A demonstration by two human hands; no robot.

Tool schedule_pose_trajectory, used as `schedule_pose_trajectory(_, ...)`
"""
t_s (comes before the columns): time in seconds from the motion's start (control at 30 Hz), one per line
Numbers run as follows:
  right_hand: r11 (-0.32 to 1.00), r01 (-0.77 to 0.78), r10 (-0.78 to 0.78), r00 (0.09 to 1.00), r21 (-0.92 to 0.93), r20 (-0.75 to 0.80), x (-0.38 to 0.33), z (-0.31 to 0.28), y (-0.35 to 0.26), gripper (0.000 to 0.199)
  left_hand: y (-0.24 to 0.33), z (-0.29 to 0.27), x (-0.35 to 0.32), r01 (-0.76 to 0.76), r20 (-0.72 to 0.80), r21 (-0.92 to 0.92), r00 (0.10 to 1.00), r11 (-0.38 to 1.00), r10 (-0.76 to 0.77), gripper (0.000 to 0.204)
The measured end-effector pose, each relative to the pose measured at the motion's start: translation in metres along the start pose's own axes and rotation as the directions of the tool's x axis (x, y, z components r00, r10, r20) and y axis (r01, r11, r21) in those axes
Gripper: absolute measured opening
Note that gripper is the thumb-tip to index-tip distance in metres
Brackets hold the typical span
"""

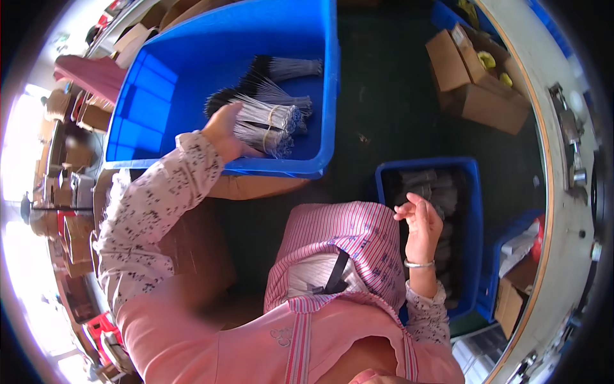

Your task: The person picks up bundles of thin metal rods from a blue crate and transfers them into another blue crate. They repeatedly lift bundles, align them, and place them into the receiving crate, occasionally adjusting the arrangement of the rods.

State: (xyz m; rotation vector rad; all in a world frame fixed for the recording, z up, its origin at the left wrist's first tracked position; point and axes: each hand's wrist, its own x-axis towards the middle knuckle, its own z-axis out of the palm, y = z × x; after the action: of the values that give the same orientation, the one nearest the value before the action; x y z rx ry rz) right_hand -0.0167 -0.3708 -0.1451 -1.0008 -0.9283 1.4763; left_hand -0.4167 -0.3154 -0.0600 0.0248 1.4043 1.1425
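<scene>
L hand on bundles, R hand free

My L hand (224,133) is inside the big blue bin (330,83), fingers clamped on the near pair of banded bundles (267,115) at the blk-end side, thumb on top. Pale stalk ends point R, toward the bin's R wall. More bundles (291,67) lie just behind, same bin, blk ends also L.

My R hand (422,229) holds nthg: fingers released, loosely curled, above the smaller blue bin (474,198). Pale bundles (442,191) in there too, dim, details n/a. Bracelet (419,264) on R wrist.

Striped apron (339,221) on my lap, just L of small bin. Open cardboard box (492,107) upper R, w/ yellow stuff (486,60) inside.
</scene>
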Motion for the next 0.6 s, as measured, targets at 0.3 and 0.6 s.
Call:
schedule_pose_trajectory(0.3,0.984,0.153,-0.069,0.801,0.091,-0.595,0.008,-0.121,0.001,0.019,0.021,0.083,-0.075,-0.176,0.217,0.176,0.967,0.968,0.137,0.074)
schedule_pose_trajectory(0.6,0.986,-0.093,0.118,-0.194,0.138,-0.974,-0.164,-0.368,0.082,0.022,-0.017,0.163,-0.062,-0.372,0.684,0.241,0.721,0.896,0.115,0.047)
